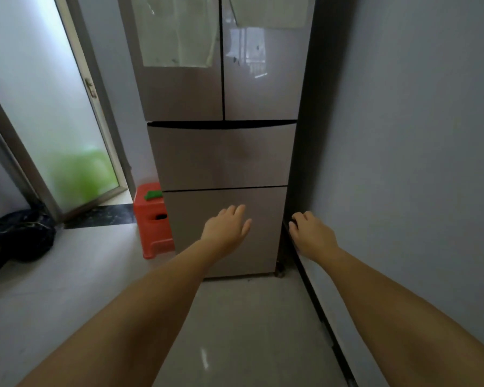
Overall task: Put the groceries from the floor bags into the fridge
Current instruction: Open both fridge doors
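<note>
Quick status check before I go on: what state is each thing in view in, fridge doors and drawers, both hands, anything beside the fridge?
Upper fridge doors: both closed.
Middle drawer: closed.
Bottom drawer: closed.
Left hand: open, fingers straight, in front of the bottom drawer, holding nothing.
Right hand: fingers curled, by the fridge's lower right edge; grip unclear.
Red stool: upright, left of the fridge.
Glass door: closed.

The pale pinkish-grey fridge stands upright in the frame's centre before me, both doors and both drawers closed.
</note>
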The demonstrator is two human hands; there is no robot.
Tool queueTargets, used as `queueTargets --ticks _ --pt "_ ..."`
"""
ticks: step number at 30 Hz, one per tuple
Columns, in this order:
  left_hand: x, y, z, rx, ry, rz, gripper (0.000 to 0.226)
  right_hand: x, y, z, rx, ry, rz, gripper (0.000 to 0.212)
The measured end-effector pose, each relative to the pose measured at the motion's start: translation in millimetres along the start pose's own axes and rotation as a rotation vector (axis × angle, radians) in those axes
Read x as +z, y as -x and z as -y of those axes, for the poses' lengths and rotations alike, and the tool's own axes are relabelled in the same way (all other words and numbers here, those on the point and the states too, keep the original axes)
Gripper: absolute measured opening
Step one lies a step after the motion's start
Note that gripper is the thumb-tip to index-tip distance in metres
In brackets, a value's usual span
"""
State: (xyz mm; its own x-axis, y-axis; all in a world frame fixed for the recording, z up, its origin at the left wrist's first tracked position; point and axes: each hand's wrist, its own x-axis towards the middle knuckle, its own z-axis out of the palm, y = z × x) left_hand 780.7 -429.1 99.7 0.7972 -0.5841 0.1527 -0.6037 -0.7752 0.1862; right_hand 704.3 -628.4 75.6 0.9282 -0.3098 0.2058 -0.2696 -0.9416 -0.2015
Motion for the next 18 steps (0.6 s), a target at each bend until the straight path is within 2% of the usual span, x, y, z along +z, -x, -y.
queueTargets --ticks 3,11,15,18 --pt "6 -63 10 0.003 0.006 -0.032 0.050 12 -66 -12 -0.004 -0.003 -0.003 0.032" --pt "-1 -238 52 -0.132 0.038 -0.147 0.049 13 -267 -29 -0.107 -0.061 -0.045 0.034" --pt "8 -308 71 -0.241 0.338 -0.217 0.049 20 -348 -25 -0.053 -0.201 -0.061 0.033" --pt "17 -358 85 -0.324 0.625 -0.207 0.048 34 -399 -10 0.025 -0.566 0.017 0.031"
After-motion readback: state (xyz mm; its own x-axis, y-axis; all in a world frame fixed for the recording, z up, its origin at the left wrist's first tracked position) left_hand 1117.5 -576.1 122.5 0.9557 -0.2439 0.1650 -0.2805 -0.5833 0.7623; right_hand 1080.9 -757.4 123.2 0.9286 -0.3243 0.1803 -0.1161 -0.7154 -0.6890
